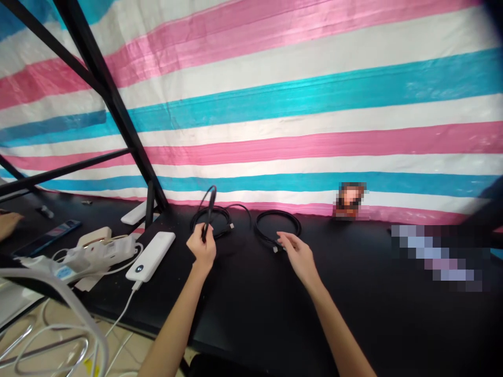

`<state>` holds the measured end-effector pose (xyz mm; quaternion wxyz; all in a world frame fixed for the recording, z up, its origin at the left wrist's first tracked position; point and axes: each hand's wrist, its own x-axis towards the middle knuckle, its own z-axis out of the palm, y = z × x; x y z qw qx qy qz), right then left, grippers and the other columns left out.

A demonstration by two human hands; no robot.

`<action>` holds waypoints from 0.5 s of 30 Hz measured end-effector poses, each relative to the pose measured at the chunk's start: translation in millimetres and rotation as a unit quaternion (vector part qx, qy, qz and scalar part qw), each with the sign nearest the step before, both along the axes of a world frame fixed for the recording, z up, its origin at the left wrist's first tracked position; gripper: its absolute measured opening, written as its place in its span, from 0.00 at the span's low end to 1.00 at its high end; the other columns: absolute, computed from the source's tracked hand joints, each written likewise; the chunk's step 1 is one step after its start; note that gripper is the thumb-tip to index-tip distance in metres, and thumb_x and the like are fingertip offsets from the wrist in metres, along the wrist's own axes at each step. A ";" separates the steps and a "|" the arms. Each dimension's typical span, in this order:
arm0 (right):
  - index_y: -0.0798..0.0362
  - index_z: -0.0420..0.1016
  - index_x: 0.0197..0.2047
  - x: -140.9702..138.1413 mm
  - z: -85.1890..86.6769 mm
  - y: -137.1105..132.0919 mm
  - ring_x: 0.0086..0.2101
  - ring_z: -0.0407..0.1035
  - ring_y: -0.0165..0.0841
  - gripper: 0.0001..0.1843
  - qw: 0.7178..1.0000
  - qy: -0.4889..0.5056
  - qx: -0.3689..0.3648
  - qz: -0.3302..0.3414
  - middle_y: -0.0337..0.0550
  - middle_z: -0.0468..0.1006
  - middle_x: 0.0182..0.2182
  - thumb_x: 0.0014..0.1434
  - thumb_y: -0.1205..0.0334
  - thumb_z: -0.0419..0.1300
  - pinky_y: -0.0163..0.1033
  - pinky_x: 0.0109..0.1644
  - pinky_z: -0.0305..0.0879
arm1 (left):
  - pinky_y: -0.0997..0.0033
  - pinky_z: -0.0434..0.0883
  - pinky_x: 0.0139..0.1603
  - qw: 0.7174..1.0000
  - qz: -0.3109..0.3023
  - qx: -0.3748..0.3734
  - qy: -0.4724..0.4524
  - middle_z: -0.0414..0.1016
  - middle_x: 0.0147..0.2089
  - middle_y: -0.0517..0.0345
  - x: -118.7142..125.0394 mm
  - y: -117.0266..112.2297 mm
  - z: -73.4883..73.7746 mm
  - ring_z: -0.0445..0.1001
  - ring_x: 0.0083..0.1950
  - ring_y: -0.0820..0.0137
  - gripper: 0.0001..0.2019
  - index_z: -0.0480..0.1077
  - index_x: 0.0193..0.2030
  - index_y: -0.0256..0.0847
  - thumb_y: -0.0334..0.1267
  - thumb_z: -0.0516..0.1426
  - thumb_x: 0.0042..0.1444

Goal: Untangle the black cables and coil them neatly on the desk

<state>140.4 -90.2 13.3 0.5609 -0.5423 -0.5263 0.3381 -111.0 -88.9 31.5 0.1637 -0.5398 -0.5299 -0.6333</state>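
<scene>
My left hand (pixel 202 248) is closed around a black cable (pixel 211 201), whose upper part rises in a narrow loop above the fist. Just behind it, a coil of black cable (pixel 225 211) lies on the table with its metal connector end showing. Whether this coil and the held cable are one piece, I cannot tell. My right hand (pixel 297 255) is at the near right side of a second coiled black cable (pixel 257 226), fingers stretched out and slightly apart. Its fingertips reach over the coil, close to a plug end; contact is unclear.
On the black table (pixel 251 309), a white power bank (pixel 151 256) with a cable sits left, beside a power strip (pixel 113 250) crowded with plugs. A phone (pixel 49 238) and another person's hand (pixel 8 224) are farther left. Black frame bars (pixel 118 118) and a striped sheet (pixel 275 110) stand behind.
</scene>
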 end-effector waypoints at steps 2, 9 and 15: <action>0.57 0.79 0.41 -1.4 1.2 -1.3 0.37 0.74 0.41 0.25 1.000 -0.004 -0.003 -0.004 0.51 0.80 0.35 0.54 0.43 0.55 0.44 0.44 0.70 | 0.76 0.63 0.25 0.998 -0.046 -0.002 0.040 0.71 0.21 0.60 12.4 -5.4 -2.6 0.68 0.20 0.74 0.11 0.69 0.29 0.39 0.40 0.52 0.59; 0.55 0.79 0.40 2.0 4.3 -6.1 0.37 0.73 0.39 0.21 0.997 -0.067 -0.009 -0.027 0.50 0.79 0.37 0.54 0.48 0.55 0.42 0.42 0.68 | 0.74 0.64 0.25 0.967 -0.195 -0.073 0.147 0.72 0.20 0.59 45.8 -17.8 -9.1 0.69 0.19 0.73 0.10 0.74 0.32 0.38 0.39 0.55 0.58; 0.51 0.77 0.38 6.7 15.0 -12.7 0.34 0.72 0.37 0.14 0.986 -0.147 -0.034 -0.074 0.45 0.78 0.36 0.52 0.54 0.56 0.40 0.38 0.65 | 0.76 0.62 0.23 0.901 -0.316 -0.206 0.212 0.71 0.20 0.64 55.9 -24.8 1.3 0.68 0.19 0.76 0.09 0.73 0.28 0.40 0.43 0.61 0.53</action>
